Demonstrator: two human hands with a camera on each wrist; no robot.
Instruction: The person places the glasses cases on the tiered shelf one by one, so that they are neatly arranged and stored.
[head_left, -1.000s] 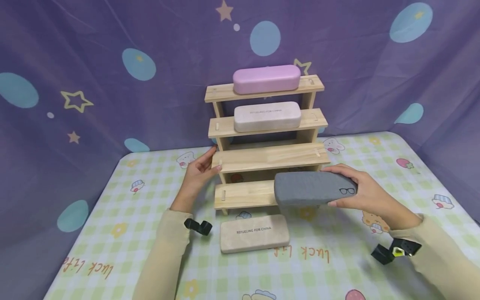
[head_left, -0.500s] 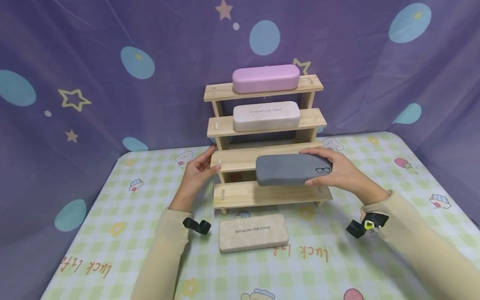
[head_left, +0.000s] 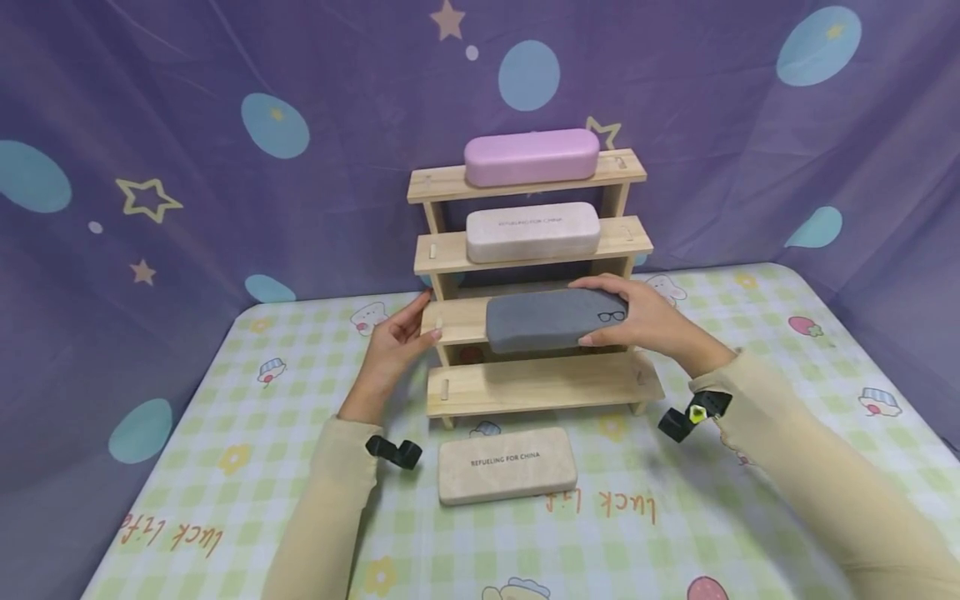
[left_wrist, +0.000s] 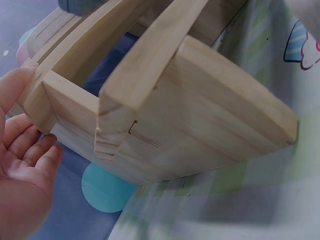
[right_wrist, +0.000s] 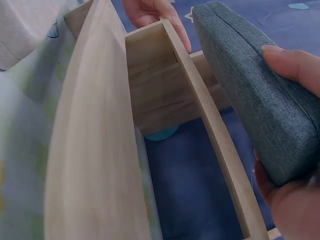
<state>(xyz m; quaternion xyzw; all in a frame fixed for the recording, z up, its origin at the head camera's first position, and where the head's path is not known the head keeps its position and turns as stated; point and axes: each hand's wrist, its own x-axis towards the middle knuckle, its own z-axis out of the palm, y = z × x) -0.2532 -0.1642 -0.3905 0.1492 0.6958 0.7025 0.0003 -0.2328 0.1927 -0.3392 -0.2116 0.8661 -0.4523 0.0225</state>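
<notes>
A grey-blue fabric glasses case (head_left: 551, 321) with a small spectacles print is gripped at its right end by my right hand (head_left: 648, 325). It is over the second step from the bottom of a wooden tiered display rack (head_left: 540, 387); in the right wrist view the glasses case (right_wrist: 260, 90) looks tilted beside that board. My left hand (head_left: 393, 354) holds the left end of the same step, thumb on top and fingers behind or below, as the left hand (left_wrist: 30, 160) in the left wrist view shows. A pink case (head_left: 532, 158) sits on the top step, a whitish case (head_left: 534, 233) one below.
A beige case (head_left: 507, 467) printed "REFUELING FOR CHINA" lies on the table before the rack. A checked cloth (head_left: 300, 483) covers the table. Behind the rack hangs a purple patterned curtain (head_left: 360, 125).
My right hand has carried the grey glasses case left and up, from in front of the lowest step to the second step. My left hand stays on the rack.
</notes>
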